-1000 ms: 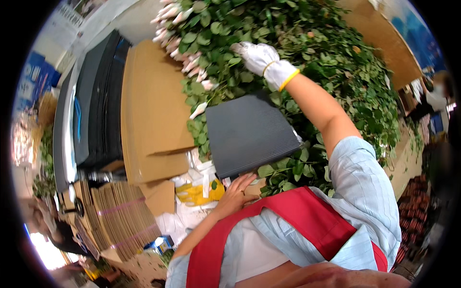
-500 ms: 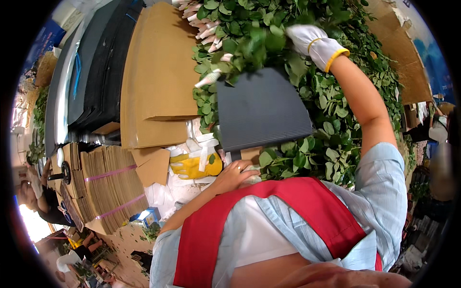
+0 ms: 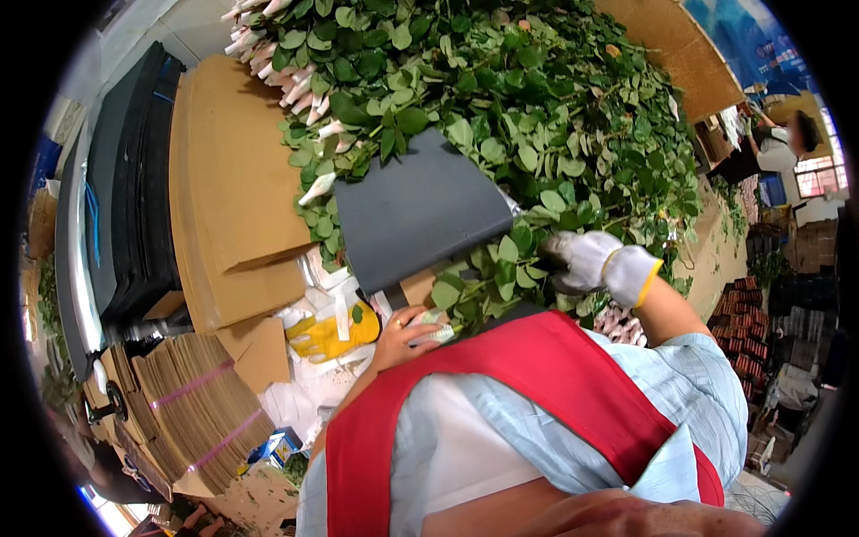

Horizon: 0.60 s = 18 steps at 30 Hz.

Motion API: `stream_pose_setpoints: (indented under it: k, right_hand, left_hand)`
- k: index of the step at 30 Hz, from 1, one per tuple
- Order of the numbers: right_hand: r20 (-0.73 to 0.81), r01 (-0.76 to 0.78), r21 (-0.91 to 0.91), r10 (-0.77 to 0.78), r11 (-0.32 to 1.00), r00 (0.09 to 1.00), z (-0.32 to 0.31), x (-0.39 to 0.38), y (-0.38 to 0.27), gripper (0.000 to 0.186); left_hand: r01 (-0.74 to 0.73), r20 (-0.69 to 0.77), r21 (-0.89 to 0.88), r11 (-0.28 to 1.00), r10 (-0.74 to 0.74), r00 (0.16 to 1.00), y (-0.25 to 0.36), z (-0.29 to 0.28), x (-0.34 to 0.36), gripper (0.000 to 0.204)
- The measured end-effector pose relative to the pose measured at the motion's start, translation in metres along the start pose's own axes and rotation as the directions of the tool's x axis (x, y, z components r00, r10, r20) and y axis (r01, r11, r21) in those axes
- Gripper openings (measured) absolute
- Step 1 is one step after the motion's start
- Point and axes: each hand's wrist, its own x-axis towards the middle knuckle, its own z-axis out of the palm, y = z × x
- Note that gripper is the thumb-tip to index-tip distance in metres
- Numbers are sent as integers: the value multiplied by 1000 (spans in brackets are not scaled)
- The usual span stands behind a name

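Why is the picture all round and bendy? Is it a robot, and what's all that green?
There's no robot here: it's a person wearing a camera on their head. It looks down at the hands, and its very wide lens makes straight edges bend. The green is a big heap of leafy stems. Around it are a dark grey sheet, brown cardboard and a yellow glove. The bare left hand touches a pale wrapper. The right hand, in a white glove, is at the leaves; I can't tell what it grips.
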Motion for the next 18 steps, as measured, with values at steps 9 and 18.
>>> stream_pose_setpoints:
  k: [9, 18]
  right_hand:
    - [164, -24, -18, 26, 1000, 986, 60, 30, 17, 32]
    - [-411, -41, -317, -98, 948, 906, -100, 283, -18, 21]
  left_hand:
    - [-41, 176, 154, 987, 14, 984, 28, -24, 28, 33]
    - [191, 98, 26, 981, -192, 976, 24, -10, 12, 63]
